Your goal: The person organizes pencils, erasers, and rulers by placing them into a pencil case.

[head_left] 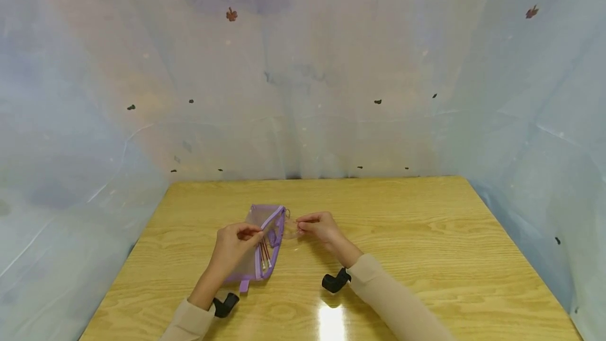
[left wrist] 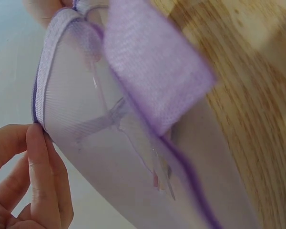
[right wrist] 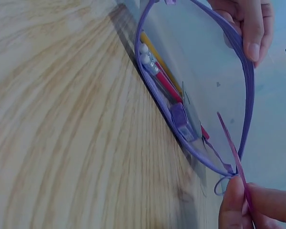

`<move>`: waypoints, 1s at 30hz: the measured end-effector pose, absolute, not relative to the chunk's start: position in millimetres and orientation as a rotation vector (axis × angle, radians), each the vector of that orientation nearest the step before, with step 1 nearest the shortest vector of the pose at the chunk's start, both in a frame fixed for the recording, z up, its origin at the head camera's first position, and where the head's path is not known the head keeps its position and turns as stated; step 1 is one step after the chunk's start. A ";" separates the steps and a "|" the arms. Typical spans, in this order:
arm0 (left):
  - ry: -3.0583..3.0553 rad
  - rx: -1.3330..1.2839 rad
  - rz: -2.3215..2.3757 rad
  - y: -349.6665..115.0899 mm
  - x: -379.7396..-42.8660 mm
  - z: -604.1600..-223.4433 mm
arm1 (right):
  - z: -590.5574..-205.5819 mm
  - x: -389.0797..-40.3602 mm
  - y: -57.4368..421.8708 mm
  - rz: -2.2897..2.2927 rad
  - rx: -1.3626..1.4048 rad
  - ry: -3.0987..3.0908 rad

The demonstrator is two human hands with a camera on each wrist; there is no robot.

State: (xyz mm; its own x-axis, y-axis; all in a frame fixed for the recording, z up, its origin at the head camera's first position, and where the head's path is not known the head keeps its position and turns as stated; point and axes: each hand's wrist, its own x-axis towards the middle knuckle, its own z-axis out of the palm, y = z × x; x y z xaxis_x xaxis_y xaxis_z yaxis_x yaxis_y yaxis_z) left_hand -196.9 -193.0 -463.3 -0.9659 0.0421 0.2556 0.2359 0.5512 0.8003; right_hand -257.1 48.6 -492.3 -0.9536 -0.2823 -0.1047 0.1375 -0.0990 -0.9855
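A purple mesh zip pencil case [head_left: 242, 269] lies on the table with its mouth spread wide. My left hand [head_left: 229, 249] pinches the zip edge of the mouth between thumb and fingers. Just right of the case, my right hand [head_left: 325, 229] pinches a thin, clear pinkish flat piece [head_left: 291, 229]. In the right wrist view this piece [right wrist: 232, 145] appears edge-on at the mouth's end, so its kind is unclear. Inside the case are red pencils [right wrist: 168, 87] with white ends, a yellow pencil [right wrist: 149, 44] and a small purple block [right wrist: 180, 118].
The wooden table [head_left: 402, 236] extends around the case, with pale patterned curtains [head_left: 303, 67] behind and at both sides. Black wrist mounts [head_left: 335, 281] sit under both wrists. A purple fabric tab [head_left: 244, 286] sticks out at the case's near end.
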 end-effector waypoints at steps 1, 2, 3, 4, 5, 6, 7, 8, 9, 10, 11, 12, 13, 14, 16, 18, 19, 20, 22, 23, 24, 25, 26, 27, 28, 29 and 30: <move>-2.581 -0.230 -1.378 -193.1 -196.6 -463.1 | -493.3 -256.9 47.0 -2.136 -0.158 1.894; -2.582 -0.227 -1.374 -193.0 -196.4 -463.0 | -494.0 -256.7 45.4 -2.142 -0.158 1.892; -2.583 -0.224 -1.370 -193.0 -196.2 -462.9 | -494.5 -256.4 43.8 -2.145 -0.153 1.893; -2.582 -0.223 -1.366 -193.1 -196.2 -463.1 | -495.1 -256.3 42.2 -2.149 -0.149 1.892; -2.583 -0.220 -1.362 -192.9 -195.9 -462.9 | -495.3 -255.8 40.5 -2.151 -0.145 1.893; -2.582 -0.219 -1.361 -192.9 -195.8 -463.0 | -495.3 -255.3 39.0 -2.152 -0.146 1.895; -2.581 -0.218 -1.357 -192.8 -195.7 -463.1 | -495.1 -254.4 37.7 -2.155 -0.150 1.896; -2.581 -0.217 -1.356 -192.8 -195.4 -463.1 | -494.9 -254.0 36.3 -2.157 -0.145 1.895; -2.581 -0.215 -1.357 -192.8 -195.1 -463.0 | -494.7 -253.6 34.9 -2.157 -0.138 1.893; -2.581 -0.213 -1.359 -192.8 -194.8 -462.9 | -494.9 -253.2 33.5 -2.160 -0.136 1.891; -2.581 -0.211 -1.361 -192.8 -194.5 -462.8 | -495.0 -252.9 32.2 -2.162 -0.133 1.892; -2.580 -0.208 -1.365 -192.7 -194.3 -462.7 | -495.1 -252.7 30.9 -2.164 -0.128 1.892; -2.580 -0.207 -1.368 -192.7 -194.3 -462.7 | -495.0 -252.5 29.6 -2.167 -0.120 1.888; -2.581 -0.206 -1.371 -192.6 -194.2 -462.5 | -495.2 -252.7 28.2 -2.168 -0.114 1.889; -2.584 -0.203 -1.374 -192.4 -194.2 -462.6 | -495.2 -252.0 25.9 -2.173 -0.113 1.891; -2.585 -0.204 -1.374 -192.3 -194.1 -462.8 | -495.0 -251.1 23.6 -2.182 -0.112 1.889; -2.585 -0.205 -1.373 -192.3 -194.1 -462.8 | -495.1 -250.7 22.6 -2.188 -0.110 1.887; -2.585 -0.205 -1.374 -192.3 -193.9 -462.8 | -495.3 -250.4 21.7 -2.193 -0.115 1.891; -2.583 -0.204 -1.377 -192.2 -193.5 -462.7 | -495.3 -249.8 20.0 -2.208 -0.092 1.879; -2.583 -0.204 -1.377 -192.2 -193.3 -462.7 | -495.8 -249.5 19.2 -2.213 -0.093 1.885; -2.582 -0.205 -1.378 -192.0 -193.2 -462.6 | -496.4 -249.1 18.6 -2.215 -0.092 1.893; -2.581 -0.206 -1.380 -191.9 -193.1 -462.7 | -496.6 -249.0 17.8 -2.221 -0.081 1.891; -2.581 -0.207 -1.381 -191.8 -193.1 -462.7 | -496.7 -248.7 17.1 -2.227 -0.076 1.890; -2.580 -0.209 -1.380 -191.7 -193.2 -462.7 | -496.9 -248.5 16.3 -2.233 -0.064 1.886; -2.578 -0.211 -1.381 -191.6 -193.3 -462.7 | -497.0 -248.3 15.5 -2.239 -0.065 1.888; -2.577 -0.213 -1.381 -191.5 -193.5 -462.7 | -497.2 -248.1 14.7 -2.246 -0.072 1.894; -2.575 -0.215 -1.380 -191.4 -193.8 -462.6 | -497.3 -248.2 14.0 -2.253 -0.075 1.898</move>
State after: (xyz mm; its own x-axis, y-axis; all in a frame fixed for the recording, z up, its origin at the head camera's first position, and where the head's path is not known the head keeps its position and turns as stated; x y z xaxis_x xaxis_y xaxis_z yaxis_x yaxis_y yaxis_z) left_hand -193.8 -191.4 -462.6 -0.9670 0.0286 0.2532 0.2267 0.5504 0.8036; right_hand -248.2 14.0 -497.3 -0.9798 -0.1804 -0.0860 0.1154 -0.1594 -0.9805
